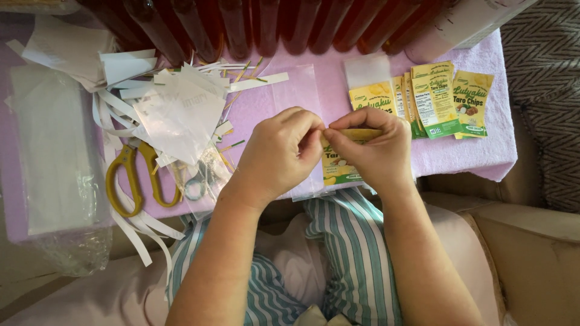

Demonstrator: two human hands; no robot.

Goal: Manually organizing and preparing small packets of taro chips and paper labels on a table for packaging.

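above the pink cloth (471,154), both hands (left (281,151), right (371,151)) pinched on a yellow label (338,169)

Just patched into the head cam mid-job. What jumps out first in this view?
Dead centre, the left hand and right hand meet fingertip to fingertip, pinching a yellow label over a clear plastic sleeve on the pink table cover. To the right lies a fanned stack of matching yellow labels. On the left, yellow-handled scissors rest beside a heap of white paper scraps.
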